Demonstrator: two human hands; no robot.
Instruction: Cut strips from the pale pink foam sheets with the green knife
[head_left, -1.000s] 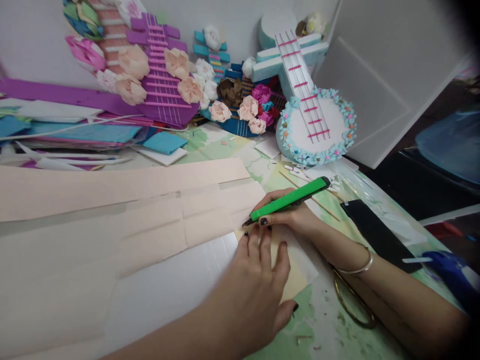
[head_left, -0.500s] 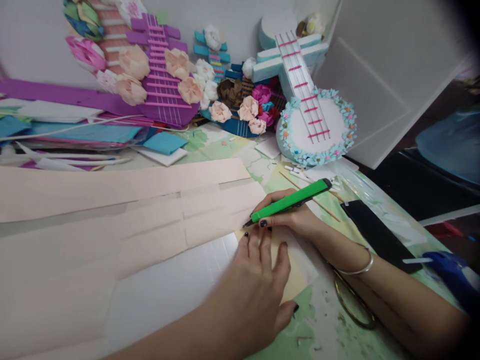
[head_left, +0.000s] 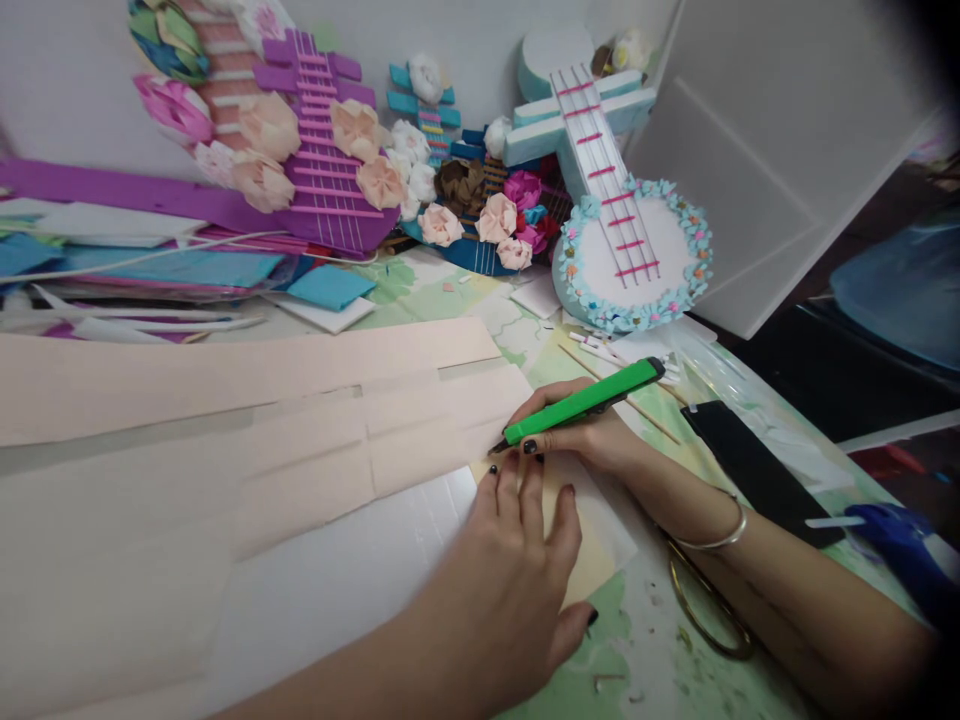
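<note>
A green utility knife is gripped in my right hand, its tip low over the right end of a pale peach sheet. Just below the tip, my left hand lies flat with fingers spread, pressing near the sheet's lower right edge. Under and beside that hand show a white foam sheet and a pale yellow piece. A longer peach strip lies along the top of the sheet. Whether the blade touches the sheet I cannot tell.
Paper-flower guitars, one purple and one light blue and white, stand at the back. Coloured foam offcuts pile up at the left. A black strip, brass-coloured scissor handle, thin stick and blue glue gun lie right.
Both hands keep nearly the same place. The knife has shifted very slightly to the right.
</note>
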